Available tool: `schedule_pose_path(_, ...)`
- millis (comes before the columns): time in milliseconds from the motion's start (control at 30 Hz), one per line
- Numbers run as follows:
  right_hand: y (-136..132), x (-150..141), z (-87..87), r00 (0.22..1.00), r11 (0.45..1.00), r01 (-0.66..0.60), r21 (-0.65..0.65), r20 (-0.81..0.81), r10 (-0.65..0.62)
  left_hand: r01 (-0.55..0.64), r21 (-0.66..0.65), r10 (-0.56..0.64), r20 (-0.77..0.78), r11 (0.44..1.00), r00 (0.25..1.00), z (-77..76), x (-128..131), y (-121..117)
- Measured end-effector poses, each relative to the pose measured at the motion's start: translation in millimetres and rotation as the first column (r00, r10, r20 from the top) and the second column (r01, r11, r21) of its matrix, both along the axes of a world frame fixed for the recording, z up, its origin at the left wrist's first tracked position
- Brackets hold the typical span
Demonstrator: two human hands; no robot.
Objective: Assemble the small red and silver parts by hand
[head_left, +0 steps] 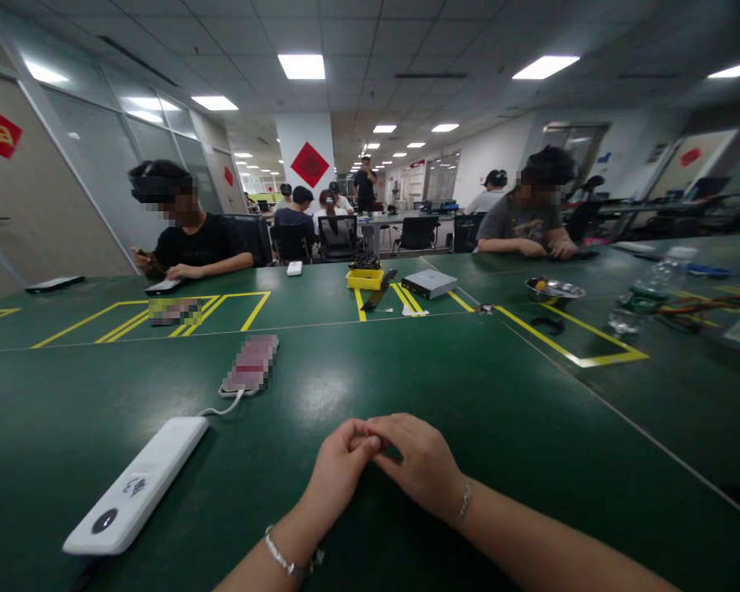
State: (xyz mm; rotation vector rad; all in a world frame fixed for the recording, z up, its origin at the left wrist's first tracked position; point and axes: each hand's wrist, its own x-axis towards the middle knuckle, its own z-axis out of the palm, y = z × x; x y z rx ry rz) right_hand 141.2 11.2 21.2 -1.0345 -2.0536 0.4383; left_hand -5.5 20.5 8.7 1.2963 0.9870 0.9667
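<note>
My left hand (339, 464) and my right hand (423, 460) meet low over the green table (271, 510), in the middle of the head view. The fingers of both are curled, and their fingertips press together. Whether anything small lies between them is hidden. Each wrist wears a silvery bracelet. To the left, a long white device (139, 485) with a round dark button lies on the table. A white cable (225, 409) runs from near its far end to a phone (251, 366) with a blurred screen.
Across the table sit a person in black (201, 242) and a person in grey (521, 218). Farther off are a yellow tray (365, 280), a grey box (430, 284), a metal bowl (567, 289) and a plastic bottle (657, 284). Yellow tape (613, 358) marks the tabletop.
</note>
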Motion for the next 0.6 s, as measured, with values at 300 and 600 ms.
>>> schedule_pose_path(300, 48, 128, 22.6, 0.609, 0.709, 0.691, 0.14, 0.416, -0.676, 0.036, 0.21, 0.046, -0.374, 0.977, 0.926, 5.5, -20, 6)
schedule_pose_path(600, 32, 346, -16.5, 0.173, 0.109, 0.983, -0.149, 0.545, -0.82, -0.054, 0.302, 0.197, -0.468, 0.952, 0.861, 3.1, -25, 13)
